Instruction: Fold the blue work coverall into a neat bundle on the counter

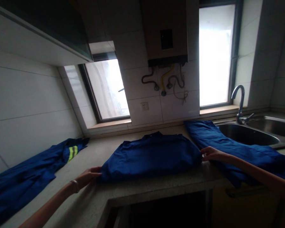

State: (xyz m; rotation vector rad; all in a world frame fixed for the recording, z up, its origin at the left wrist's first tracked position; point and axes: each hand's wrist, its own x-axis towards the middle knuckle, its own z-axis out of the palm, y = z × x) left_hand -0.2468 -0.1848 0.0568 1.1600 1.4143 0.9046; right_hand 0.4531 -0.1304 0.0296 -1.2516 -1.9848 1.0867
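Observation:
A blue work jacket [152, 156], folded into a wide bundle with its collar at the back, lies on the countertop in front of me. My left hand [89, 175], with a bracelet on the wrist, pinches the bundle's left front corner. At the opposite side, my right hand [211, 154] grips the right edge between thumb and fingers. Blue trousers [228, 145] are spread just right of the bundle, partly beneath my right forearm. Another blue garment [33, 167] with a yellow-green reflective band rests along the left wall.
A double steel sink [249, 134] with a curved faucet [240, 101] is at the right. The stone countertop [85, 196] has a recessed front edge above a dark opening. A water heater [166, 31] with pipes hangs on the tiled wall, and a cabinet [38, 34] overhangs the left.

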